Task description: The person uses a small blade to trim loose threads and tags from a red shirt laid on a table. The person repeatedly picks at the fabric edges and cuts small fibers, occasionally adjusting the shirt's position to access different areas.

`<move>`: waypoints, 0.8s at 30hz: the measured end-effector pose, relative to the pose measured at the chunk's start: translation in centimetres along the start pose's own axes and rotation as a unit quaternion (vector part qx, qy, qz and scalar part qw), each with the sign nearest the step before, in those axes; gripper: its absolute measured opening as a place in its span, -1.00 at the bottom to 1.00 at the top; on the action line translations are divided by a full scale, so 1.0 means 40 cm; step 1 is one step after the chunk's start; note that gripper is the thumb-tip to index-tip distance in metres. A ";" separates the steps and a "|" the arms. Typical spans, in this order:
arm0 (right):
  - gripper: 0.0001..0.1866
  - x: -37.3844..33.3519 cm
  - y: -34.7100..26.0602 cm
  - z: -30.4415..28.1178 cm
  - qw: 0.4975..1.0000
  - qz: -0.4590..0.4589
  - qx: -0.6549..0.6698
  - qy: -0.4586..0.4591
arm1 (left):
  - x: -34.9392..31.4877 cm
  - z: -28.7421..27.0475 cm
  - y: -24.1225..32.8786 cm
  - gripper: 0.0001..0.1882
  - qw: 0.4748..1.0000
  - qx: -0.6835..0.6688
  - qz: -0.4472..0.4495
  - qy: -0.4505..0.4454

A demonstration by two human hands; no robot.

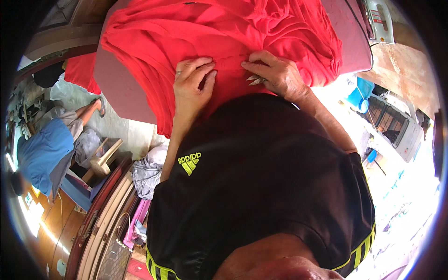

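A red cloth garment [219,35] lies in folds over the table in front of me, and its near part hangs down toward my body. My left hand [193,84] is closed on the cloth, thumb and fingers pinching it beside a stitched line. To the right, my right hand [276,74] presses thumb and forefinger on the same line. Tucked in its curled fingers is a small pair of thread snips [255,80], with only the pointed metal blades showing. Between the hands the cloth is stretched fairly flat.
The mauve table [123,88] shows at left beyond the cloth. A white appliance [380,21] with a cord stands at the far right. On the left are a person in a blue shirt [44,149], a wooden stool [106,158] and plastic bags [88,144].
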State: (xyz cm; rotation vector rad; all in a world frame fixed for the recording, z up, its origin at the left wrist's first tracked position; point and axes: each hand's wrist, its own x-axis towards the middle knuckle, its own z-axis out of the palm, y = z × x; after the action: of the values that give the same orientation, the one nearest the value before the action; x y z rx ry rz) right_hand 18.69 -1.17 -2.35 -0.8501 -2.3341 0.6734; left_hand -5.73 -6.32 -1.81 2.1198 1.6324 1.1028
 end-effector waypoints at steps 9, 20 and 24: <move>-0.54 -0.010 0.000 0.015 0.998 0.035 0.050 0.007 | 0.001 0.013 0.027 -0.80 0.998 -0.041 -0.057 0.004; -0.67 -0.006 0.003 0.019 0.993 0.063 0.094 0.034 | 0.003 0.012 -0.001 -0.82 0.988 -0.139 -0.066 -0.002; -0.72 0.063 0.017 -0.018 0.991 -0.001 0.113 0.071 | 0.051 0.004 -0.001 -0.86 0.990 -0.126 -0.042 -0.039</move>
State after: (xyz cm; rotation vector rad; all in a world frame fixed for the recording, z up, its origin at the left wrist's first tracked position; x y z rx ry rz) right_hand 17.82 1.23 -1.43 -0.7658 -2.0849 0.8308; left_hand -5.48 -4.43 -1.09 1.8923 1.4486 1.1195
